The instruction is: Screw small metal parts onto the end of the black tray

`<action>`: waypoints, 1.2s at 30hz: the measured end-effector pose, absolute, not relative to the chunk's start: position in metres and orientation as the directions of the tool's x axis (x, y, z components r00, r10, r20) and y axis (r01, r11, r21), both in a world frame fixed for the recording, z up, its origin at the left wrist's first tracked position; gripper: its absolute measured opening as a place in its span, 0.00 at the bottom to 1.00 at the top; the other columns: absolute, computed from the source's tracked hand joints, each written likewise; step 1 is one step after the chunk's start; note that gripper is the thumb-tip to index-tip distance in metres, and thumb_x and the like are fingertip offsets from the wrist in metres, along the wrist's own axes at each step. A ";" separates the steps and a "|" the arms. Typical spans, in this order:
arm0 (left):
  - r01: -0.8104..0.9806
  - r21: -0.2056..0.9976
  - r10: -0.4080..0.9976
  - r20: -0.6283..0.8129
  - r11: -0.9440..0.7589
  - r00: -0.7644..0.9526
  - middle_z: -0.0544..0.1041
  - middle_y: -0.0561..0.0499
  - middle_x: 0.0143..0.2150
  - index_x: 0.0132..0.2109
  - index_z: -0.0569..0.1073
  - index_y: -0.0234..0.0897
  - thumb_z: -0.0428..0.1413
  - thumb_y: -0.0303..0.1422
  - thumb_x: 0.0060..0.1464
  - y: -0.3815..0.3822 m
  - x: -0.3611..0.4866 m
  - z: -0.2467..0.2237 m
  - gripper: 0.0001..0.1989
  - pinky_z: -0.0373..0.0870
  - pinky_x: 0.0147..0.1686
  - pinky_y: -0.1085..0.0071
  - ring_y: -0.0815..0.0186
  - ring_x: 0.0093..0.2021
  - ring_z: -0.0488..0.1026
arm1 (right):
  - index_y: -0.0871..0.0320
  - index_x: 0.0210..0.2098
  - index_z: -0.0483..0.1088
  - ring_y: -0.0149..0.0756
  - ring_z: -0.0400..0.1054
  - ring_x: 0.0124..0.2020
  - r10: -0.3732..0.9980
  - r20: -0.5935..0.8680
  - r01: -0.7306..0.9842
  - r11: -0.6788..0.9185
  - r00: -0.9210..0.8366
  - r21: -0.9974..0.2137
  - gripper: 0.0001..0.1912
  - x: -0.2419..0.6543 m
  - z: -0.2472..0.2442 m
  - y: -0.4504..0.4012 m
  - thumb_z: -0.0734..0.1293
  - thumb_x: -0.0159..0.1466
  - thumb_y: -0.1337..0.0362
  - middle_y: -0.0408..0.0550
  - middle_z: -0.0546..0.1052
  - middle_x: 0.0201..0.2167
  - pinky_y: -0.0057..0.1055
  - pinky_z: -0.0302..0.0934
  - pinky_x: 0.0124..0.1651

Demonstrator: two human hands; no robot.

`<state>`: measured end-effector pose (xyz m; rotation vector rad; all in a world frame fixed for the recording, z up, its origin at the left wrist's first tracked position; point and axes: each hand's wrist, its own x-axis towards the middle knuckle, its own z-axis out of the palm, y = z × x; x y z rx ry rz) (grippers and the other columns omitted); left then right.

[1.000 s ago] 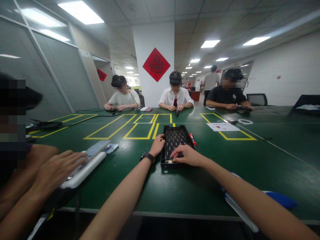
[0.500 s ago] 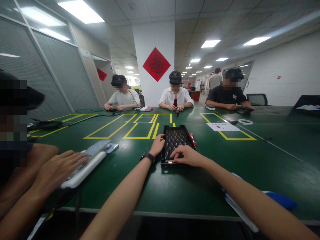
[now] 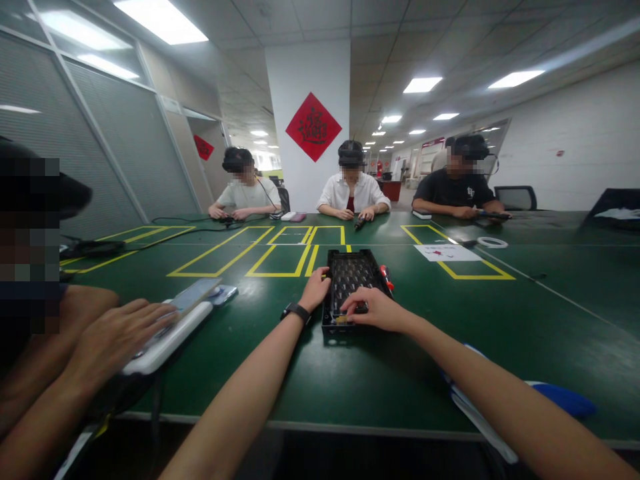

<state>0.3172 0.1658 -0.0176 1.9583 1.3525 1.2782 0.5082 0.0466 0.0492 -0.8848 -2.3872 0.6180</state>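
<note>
A black open case (image 3: 353, 277) with rows of small pieces inside lies on the green table (image 3: 300, 380) in front of me. My left hand (image 3: 316, 288), with a dark band at the wrist, rests against the case's left side, fingertips on its rim. Over the near right part of the case is my right hand (image 3: 373, 308), its fingers curled and pinched together around a small dark object that is too small to name. A small yellowish piece (image 3: 342, 319) shows at the near end of the case, beside my right fingertips.
A red and black tool (image 3: 387, 277) lies right of the case. A person's hand (image 3: 120, 333) rests on a white device (image 3: 167, 339) at left. Blue and white items (image 3: 563, 399) lie under my right forearm. A paper sheet (image 3: 445, 253) and yellow tape outlines are farther off. Three people sit opposite.
My right hand has shifted very slightly over the near end of the case, and the yellowish piece looks less bright. My left hand stays in place.
</note>
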 end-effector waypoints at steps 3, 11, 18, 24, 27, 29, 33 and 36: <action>0.488 0.763 0.895 0.436 -0.423 0.095 0.69 0.42 0.51 0.51 0.66 0.32 0.46 0.25 0.47 0.165 0.318 -0.017 0.22 0.59 0.53 0.64 0.61 0.52 0.65 | 0.60 0.39 0.72 0.31 0.69 0.30 0.705 0.278 0.457 0.658 -0.652 -0.598 0.12 0.508 0.046 0.048 0.65 0.55 0.65 0.46 0.76 0.29 0.29 0.60 0.39; 0.488 0.772 0.902 0.423 -0.408 0.085 0.68 0.42 0.51 0.50 0.66 0.32 0.47 0.25 0.47 0.165 0.318 -0.016 0.21 0.59 0.53 0.63 0.61 0.51 0.65 | 0.60 0.38 0.73 0.30 0.68 0.30 0.714 0.272 0.482 0.657 -0.645 -0.579 0.12 0.508 0.049 0.047 0.65 0.55 0.64 0.46 0.76 0.29 0.28 0.60 0.38; 0.482 0.763 0.892 0.442 -0.430 0.095 0.69 0.42 0.50 0.51 0.66 0.32 0.46 0.25 0.47 0.166 0.317 -0.018 0.21 0.59 0.53 0.64 0.61 0.51 0.65 | 0.61 0.40 0.72 0.31 0.69 0.32 0.706 0.191 0.452 0.612 -0.682 -0.649 0.14 0.509 0.052 0.047 0.66 0.54 0.63 0.47 0.76 0.31 0.29 0.60 0.41; 0.484 0.769 0.898 0.432 -0.417 0.086 0.68 0.42 0.51 0.50 0.67 0.32 0.47 0.25 0.46 0.165 0.318 -0.016 0.21 0.58 0.54 0.64 0.62 0.52 0.65 | 0.61 0.44 0.68 0.31 0.69 0.32 0.727 0.203 0.441 0.588 -0.656 -0.679 0.18 0.510 0.049 0.048 0.66 0.53 0.66 0.45 0.76 0.29 0.31 0.59 0.43; 0.486 0.771 0.901 0.425 -0.411 0.088 0.68 0.43 0.51 0.51 0.66 0.32 0.47 0.25 0.46 0.165 0.318 -0.016 0.22 0.58 0.54 0.64 0.62 0.52 0.65 | 0.61 0.45 0.67 0.31 0.69 0.32 0.731 0.255 0.434 0.608 -0.633 -0.665 0.19 0.509 0.049 0.048 0.66 0.53 0.67 0.44 0.76 0.28 0.31 0.59 0.44; 0.489 0.766 0.898 0.429 -0.417 0.094 0.68 0.43 0.51 0.51 0.66 0.32 0.47 0.25 0.46 0.165 0.317 -0.017 0.22 0.58 0.54 0.64 0.61 0.52 0.64 | 0.60 0.46 0.66 0.32 0.69 0.33 0.727 0.296 0.432 0.631 -0.620 -0.645 0.20 0.508 0.049 0.048 0.66 0.53 0.67 0.44 0.76 0.28 0.31 0.59 0.44; 0.495 0.757 0.893 0.439 -0.427 0.099 0.69 0.42 0.51 0.51 0.66 0.31 0.46 0.26 0.46 0.166 0.317 -0.018 0.22 0.59 0.54 0.64 0.61 0.52 0.65 | 0.58 0.46 0.66 0.34 0.66 0.37 0.701 0.387 0.486 0.703 -0.599 -0.520 0.19 0.507 0.050 0.046 0.65 0.53 0.69 0.43 0.76 0.28 0.32 0.57 0.45; 0.492 0.755 0.891 0.441 -0.434 0.109 0.68 0.42 0.51 0.51 0.66 0.31 0.46 0.26 0.47 0.166 0.317 -0.017 0.22 0.59 0.53 0.64 0.62 0.51 0.65 | 0.56 0.45 0.67 0.35 0.64 0.39 0.666 0.384 0.512 0.742 -0.640 -0.433 0.19 0.507 0.051 0.044 0.65 0.53 0.70 0.44 0.75 0.29 0.32 0.56 0.44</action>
